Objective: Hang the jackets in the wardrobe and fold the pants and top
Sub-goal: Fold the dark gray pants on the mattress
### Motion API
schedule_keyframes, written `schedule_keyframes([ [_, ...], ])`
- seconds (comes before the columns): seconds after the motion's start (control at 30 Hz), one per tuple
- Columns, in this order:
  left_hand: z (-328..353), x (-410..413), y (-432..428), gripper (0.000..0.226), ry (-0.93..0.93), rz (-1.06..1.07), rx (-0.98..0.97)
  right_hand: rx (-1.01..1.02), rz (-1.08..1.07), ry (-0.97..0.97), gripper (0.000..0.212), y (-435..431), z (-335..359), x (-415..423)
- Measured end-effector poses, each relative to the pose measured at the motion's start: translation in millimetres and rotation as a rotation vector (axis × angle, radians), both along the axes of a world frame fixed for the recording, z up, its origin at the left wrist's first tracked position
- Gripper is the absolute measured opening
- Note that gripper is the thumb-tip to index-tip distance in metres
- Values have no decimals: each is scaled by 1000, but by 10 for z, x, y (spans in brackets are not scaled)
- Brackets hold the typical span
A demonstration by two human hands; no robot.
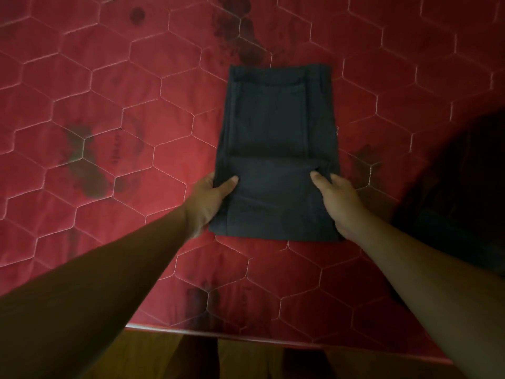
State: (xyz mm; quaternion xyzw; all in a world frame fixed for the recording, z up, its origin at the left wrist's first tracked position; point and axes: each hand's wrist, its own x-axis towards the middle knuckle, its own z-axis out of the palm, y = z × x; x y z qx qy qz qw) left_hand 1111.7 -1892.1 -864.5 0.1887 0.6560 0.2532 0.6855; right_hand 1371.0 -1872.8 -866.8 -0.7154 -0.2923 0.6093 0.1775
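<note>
Pants, dark and folded into a neat upright rectangle, lying flat on the red quilted mattress, right in the middle of the head view. The waistband end sits at the far side, and a folded layer crosses the near half.

Both arms are reaching in from the near edge. The left hand has the left edge of the pants, thumb lying on top of the cloth and the fingers tucked out of sight beneath it. The right hand mirrors it on the right edge, thumb on top, fingers hidden under the fabric. So each hand is closed around its own side of the bundle, near the lower half.

The mattress shows hexagon stitching and several dark blotches. Off to the right, a dark heap of cloth lies on the mattress, just beside the right forearm; what it is, I cannot tell. Wooden floor shows below the mattress edge.
</note>
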Motion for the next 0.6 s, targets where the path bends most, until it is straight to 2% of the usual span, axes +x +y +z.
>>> schedule_keyframes([
  [0.07, 10, 1, -59, 26, 15, 24, -18, -21, 15, 19, 31, 8, 20, -5],
  [0.17, 36, 2, 14, 28, 32, 19, 2, 2, 36, 40, 19, 114, 98, -15],
  [0.4, 218, -25, 1228, 17, 114, 24, 246, 273, 4, -6, 11, 1212, 337, -128],
  [0.6, -32, -1, 1764, 9, 289, -106, 199, 254, 149, -152, 12, 1738, 59, -142],
])
